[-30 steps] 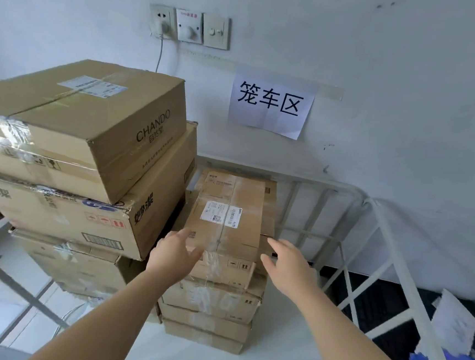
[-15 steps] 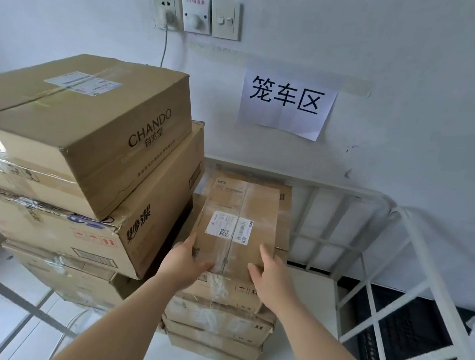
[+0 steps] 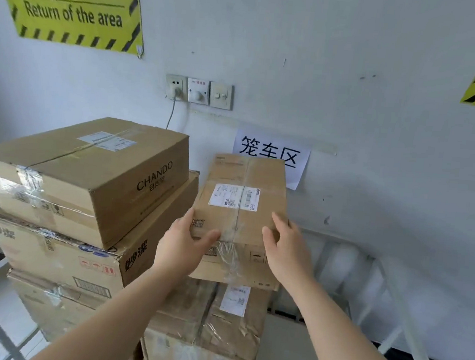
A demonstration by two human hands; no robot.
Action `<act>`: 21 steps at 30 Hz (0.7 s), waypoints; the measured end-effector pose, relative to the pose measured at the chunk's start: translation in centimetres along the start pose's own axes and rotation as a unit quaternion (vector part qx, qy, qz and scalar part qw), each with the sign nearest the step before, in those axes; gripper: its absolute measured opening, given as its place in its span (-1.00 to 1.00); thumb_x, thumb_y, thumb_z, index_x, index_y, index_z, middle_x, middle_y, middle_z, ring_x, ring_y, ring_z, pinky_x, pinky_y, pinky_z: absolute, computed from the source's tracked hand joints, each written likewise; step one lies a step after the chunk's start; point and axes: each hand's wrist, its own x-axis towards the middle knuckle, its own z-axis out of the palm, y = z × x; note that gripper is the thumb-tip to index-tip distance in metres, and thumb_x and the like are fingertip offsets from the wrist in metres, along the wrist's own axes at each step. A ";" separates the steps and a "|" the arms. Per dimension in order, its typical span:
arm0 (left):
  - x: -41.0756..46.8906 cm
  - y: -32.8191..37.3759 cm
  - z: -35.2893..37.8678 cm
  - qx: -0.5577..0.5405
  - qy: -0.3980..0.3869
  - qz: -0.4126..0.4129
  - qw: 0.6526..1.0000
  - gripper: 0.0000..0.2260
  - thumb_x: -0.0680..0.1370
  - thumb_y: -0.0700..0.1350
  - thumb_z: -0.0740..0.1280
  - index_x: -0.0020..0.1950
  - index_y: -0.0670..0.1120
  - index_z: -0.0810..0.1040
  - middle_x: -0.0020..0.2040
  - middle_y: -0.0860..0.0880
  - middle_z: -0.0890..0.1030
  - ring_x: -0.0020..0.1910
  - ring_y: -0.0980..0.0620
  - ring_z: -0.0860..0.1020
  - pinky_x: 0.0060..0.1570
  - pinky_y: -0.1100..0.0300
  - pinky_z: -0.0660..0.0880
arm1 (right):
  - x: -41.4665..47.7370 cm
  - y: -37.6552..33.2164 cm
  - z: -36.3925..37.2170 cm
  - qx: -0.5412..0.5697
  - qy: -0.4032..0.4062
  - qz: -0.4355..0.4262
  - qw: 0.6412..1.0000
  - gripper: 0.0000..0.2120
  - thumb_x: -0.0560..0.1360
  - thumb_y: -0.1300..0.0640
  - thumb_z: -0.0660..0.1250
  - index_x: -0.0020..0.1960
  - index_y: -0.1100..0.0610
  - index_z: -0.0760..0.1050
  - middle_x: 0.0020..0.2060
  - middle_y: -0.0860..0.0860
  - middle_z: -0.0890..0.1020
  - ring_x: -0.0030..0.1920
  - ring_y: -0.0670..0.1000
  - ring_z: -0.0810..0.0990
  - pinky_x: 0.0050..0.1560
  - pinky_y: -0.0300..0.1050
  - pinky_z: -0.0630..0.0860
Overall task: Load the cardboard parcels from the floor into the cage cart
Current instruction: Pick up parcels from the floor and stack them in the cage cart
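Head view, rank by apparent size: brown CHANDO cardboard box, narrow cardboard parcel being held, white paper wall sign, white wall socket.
1. brown CHANDO cardboard box
2. narrow cardboard parcel, though nearer the camera
3. white paper wall sign, partly hidden
4. white wall socket

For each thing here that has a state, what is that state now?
small labelled parcel: taped shut, held at its near end by both hands
left hand: grips the parcel's near left corner
right hand: grips the parcel's near right edge
CHANDO box: taped shut, resting on top of the larger carton
wall socket: plug inserted
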 end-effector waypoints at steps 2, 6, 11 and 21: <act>0.3 2.2 -2.6 -0.017 0.049 0.029 0.998 -0.46 0.49 0.20 0.34 0.40 0.02 0.34 0.11 0.14 0.49 0.03 0.08 0.52 0.00 0.12 0.48 | 1.3 -2.5 -2.3 0.004 0.023 -0.032 0.999 -0.55 0.63 -0.04 0.06 0.50 0.02 0.22 0.39 0.07 0.34 0.24 0.05 0.47 0.07 -0.17 0.37; 1.7 5.2 -8.3 -0.014 0.118 0.055 0.991 -0.35 0.45 0.33 0.27 0.43 0.02 0.32 0.19 0.12 0.54 0.08 0.04 0.55 0.07 -0.01 0.52 | 3.7 -7.9 -5.9 0.020 0.055 -0.080 0.995 -0.56 0.63 -0.06 0.03 0.48 0.00 0.24 0.41 0.10 0.34 0.34 0.06 0.39 0.21 -0.05 0.36; 3.3 6.7 -15.9 -0.004 0.185 0.077 0.980 -0.54 0.44 0.36 0.25 0.13 0.04 0.43 -0.05 0.12 0.60 -0.14 0.05 0.58 -0.22 0.08 0.51 | 6.6 -15.2 -6.8 0.048 0.068 -0.129 0.988 -0.55 0.63 -0.09 0.01 0.48 0.01 0.25 0.38 0.09 0.41 0.29 0.05 0.44 0.19 -0.05 0.36; 7.8 0.7 -28.2 0.049 0.280 0.038 0.958 -0.60 0.47 0.33 0.23 -0.13 -0.02 0.39 -0.29 0.07 0.55 -0.32 0.05 0.51 -0.41 0.15 0.29 | 10.4 -28.0 0.3 0.091 0.004 -0.181 0.979 -0.54 0.62 -0.13 -0.06 0.43 -0.02 0.34 0.22 -0.03 0.55 0.32 0.01 0.42 0.19 -0.03 0.41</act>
